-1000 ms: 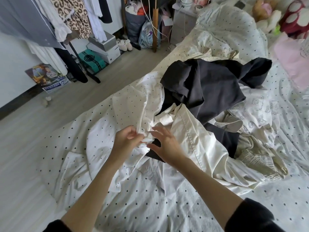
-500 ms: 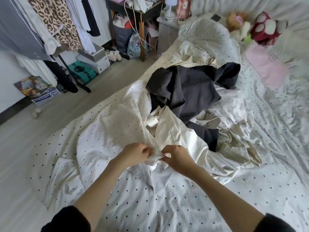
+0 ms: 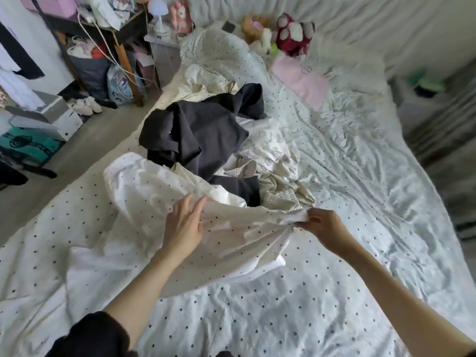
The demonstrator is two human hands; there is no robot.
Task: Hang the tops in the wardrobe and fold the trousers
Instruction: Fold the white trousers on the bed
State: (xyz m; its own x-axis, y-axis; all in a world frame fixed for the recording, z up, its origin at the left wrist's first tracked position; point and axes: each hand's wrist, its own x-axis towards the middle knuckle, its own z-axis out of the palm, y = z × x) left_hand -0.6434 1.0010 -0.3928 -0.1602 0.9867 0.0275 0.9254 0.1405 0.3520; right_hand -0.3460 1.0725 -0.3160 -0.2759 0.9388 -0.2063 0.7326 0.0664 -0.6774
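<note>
We see no readable writing. The right hand (image 3: pixel 325 226) pinches an edge of the cream polka-dotted garment (image 3: pixel 231 228) spread on the dotted bed (image 3: pixel 283 305). The left hand (image 3: pixel 184 226) rests on it, fingers (image 3: pixel 198 206) straight, just before the dark grey crumpled garment (image 3: pixel 201 135).

The right hand (image 3: pixel 325 226) pinches a bunched edge of a white, black-dotted cotton garment (image 3: pixel 159 191) and holds it taut. The left hand (image 3: pixel 183 226) lies on the same cloth with straight, spread fingers. Beyond both hands a crumpled black fabric garment (image 3: pixel 206 135) lies heaped on the dotted white bedsheet (image 3: pixel 257 318), with a cream striped piece (image 3: pixel 280 199) just beyond the right hand.
</note>
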